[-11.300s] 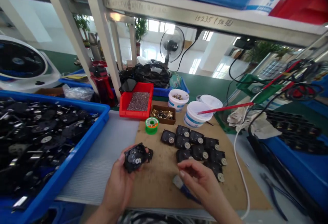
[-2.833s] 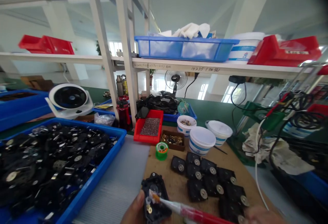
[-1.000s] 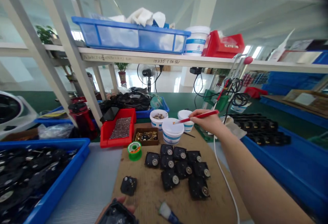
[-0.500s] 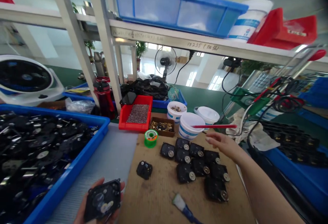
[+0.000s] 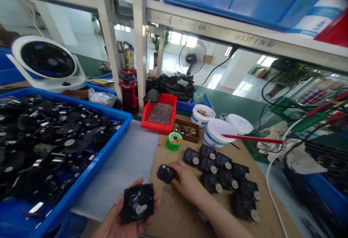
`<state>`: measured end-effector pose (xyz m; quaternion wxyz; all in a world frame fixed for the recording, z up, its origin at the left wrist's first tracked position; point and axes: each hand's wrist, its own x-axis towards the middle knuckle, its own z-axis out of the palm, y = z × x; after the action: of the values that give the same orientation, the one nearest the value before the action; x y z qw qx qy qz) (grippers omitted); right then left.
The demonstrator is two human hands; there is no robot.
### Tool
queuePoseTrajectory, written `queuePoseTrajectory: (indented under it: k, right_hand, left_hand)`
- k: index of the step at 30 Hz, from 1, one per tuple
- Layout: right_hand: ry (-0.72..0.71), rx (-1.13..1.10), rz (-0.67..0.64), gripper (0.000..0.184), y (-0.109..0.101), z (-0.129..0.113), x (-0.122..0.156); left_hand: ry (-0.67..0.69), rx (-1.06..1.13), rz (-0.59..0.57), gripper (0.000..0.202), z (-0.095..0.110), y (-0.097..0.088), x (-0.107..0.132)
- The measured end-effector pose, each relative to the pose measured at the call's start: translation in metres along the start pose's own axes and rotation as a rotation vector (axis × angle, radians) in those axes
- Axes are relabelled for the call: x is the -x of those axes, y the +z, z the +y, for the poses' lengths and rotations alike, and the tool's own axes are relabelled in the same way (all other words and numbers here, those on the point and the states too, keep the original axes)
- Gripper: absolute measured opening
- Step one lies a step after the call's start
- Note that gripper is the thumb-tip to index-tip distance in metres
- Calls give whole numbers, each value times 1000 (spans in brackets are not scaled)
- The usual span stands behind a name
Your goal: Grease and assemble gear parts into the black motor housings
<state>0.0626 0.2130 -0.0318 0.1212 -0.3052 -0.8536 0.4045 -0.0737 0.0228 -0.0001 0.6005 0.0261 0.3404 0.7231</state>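
Observation:
My left hand (image 5: 119,218) holds a square black plastic housing (image 5: 137,203) with small gears showing inside, low over the front of the bench. My right hand (image 5: 187,183) reaches left across the brown board (image 5: 174,216), and its fingers close on a small black part (image 5: 165,173) lying there. Just right of that hand lie several black parts with silver discs (image 5: 225,180) in a cluster. A red-handled brush (image 5: 252,139) rests across a white tub (image 5: 216,133).
A big blue bin of black parts (image 5: 54,143) fills the left. Behind the board stand a red tray of small pieces (image 5: 160,113), a brown box of brass bits (image 5: 186,130), a green solder spool (image 5: 174,140) and white tubs (image 5: 202,115). Cables and blue trays crowd the right.
My right hand set the red brush on the tub, swung left and closed on the small black part on the board. My left hand raised the housing a little.

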Motion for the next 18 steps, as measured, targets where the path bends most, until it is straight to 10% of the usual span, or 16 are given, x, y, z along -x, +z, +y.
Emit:
queuePoseTrajectory:
  k: [15,18]
  right_hand:
    - [237,-1045,90,26,-20,-12,101]
    - [70,-890,123,23,-20,-20,126]
  left_hand:
    - [-188,144,-199,32,-31,13,25]
    - [-234,140,-179,31,-41,19,30]
